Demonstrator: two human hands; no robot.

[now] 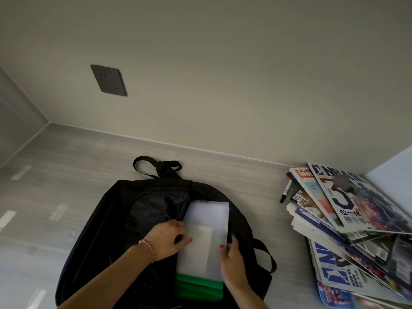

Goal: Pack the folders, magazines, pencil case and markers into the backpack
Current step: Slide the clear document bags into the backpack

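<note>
head view: both hands, left hand (167, 238) and right hand (231, 262), grasp a white folder (206, 233) half hidden in the backpack (124, 219); top magazine (356, 197) reads "nba".

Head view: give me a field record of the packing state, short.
surface: grey desk against a wall
backpack: black, lying flat, open
folders: white one over green, partly inside the backpack
left hand: grips the backpack opening beside the folders
right hand: holds the white folder's right edge
magazines: fanned pile at right, unpacked
marker: beside the pile
pencil case: not seen
</note>
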